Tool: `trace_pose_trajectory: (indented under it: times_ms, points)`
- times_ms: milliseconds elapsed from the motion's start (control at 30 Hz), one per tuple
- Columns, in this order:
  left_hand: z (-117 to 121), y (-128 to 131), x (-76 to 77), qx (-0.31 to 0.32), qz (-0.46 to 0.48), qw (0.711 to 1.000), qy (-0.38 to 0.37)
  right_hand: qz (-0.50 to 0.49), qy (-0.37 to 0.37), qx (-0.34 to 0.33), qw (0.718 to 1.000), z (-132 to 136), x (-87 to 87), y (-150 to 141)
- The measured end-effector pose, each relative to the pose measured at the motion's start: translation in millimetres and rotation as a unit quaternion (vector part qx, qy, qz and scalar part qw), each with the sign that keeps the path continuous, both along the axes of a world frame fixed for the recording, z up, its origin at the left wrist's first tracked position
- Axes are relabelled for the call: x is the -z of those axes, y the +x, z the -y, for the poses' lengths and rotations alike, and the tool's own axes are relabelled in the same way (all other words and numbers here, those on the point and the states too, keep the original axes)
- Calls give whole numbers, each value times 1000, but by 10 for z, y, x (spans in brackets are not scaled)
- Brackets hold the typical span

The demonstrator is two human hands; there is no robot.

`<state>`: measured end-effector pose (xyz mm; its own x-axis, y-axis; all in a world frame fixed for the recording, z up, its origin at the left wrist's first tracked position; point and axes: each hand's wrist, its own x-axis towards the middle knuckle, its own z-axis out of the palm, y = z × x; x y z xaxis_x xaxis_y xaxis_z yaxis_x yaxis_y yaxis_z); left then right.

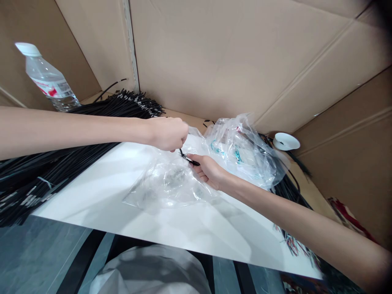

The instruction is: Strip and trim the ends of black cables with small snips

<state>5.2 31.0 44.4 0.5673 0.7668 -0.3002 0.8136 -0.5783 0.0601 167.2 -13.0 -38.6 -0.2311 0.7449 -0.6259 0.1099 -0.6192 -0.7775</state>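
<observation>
Cardboard-walled white worktop (101, 192) | left hand (168, 133) and right hand (208, 170) pinched on black wire piece (189, 159) over clear bag (171, 183), mid-worktop | bagging step, probably; next needs bag mouth held open

The sheet (101, 192) is the landmark. On it lies a bag (165, 183), with the right hand (208, 169) at its right edge and the left hand (168, 132) just behind it; a small cable (188, 158) runs between the two hands. A second bag (241, 149) sits at the sheet's back right. A cable bundle (61, 143) lies along its left side, a bottle (49, 79) behind that. A dish (286, 141) stands beyond the right edge. Cardboard (229, 53) rises behind.
</observation>
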Motion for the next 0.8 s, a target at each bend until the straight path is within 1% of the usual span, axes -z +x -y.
trace_pose_trajectory:
  times_ms: [367, 500, 600, 800]
  points:
    - [-10, -21, 35, -5, -2, 1000, -9, 4, -1, 24, 1000, 29, 44, 3]
    - [-9, -43, 48, -1, 2, 1000, 3, 6, 6, 30, 1000, 51, 37, 3]
    - [-11, -65, 53, 4, 5, 1000, -4, 11, 5, 28, 1000, 59, 15, 5]
    - [-9, -124, -10, 26, -13, 999, 16, 7, 3, 24, 1000, 37, -37, 41]
